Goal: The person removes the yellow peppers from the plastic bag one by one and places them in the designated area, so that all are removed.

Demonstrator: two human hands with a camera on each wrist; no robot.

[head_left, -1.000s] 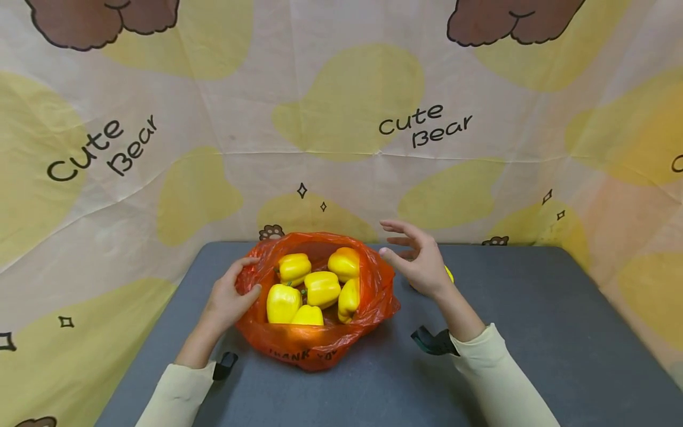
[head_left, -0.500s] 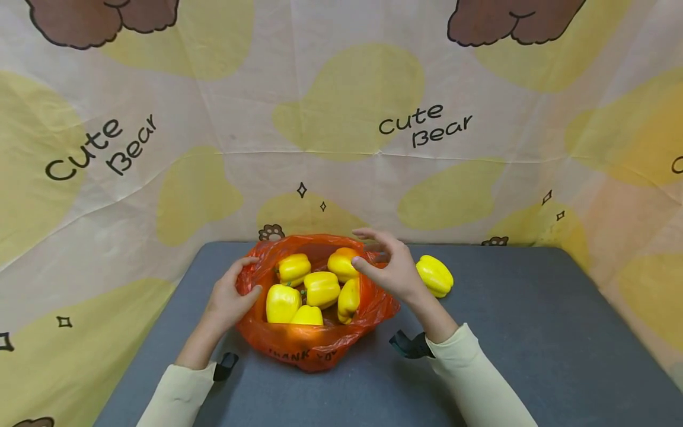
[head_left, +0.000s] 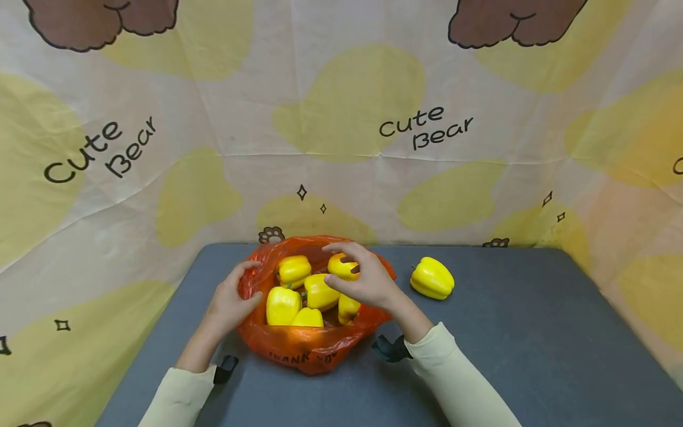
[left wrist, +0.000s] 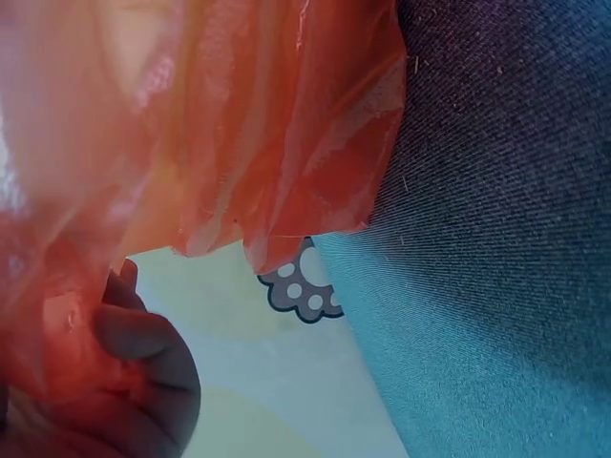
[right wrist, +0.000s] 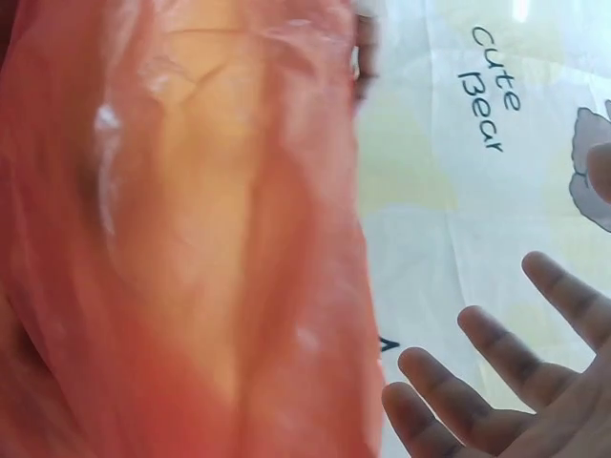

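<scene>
Lower centre, the left hand [head_left: 226, 303] grips the red bag [head_left: 283, 344] while the right hand [head_left: 369, 280], fingers parted, holding nothing, hovers above yellow peppers [head_left: 283, 306]!

The right hand [head_left: 370, 279] partly hides yellow peppers [head_left: 336, 267]; the top edge crops brown figures [head_left: 516, 22].

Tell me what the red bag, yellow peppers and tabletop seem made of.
Red bag: thin glossy plastic, by its crinkles and see-through glow.
Yellow peppers: smooth and shiny; highlights alone don't separate real flesh from imitation plastic.
Tabletop: matte grey, perhaps fabric-covered, given fine ribbing up close.
</scene>
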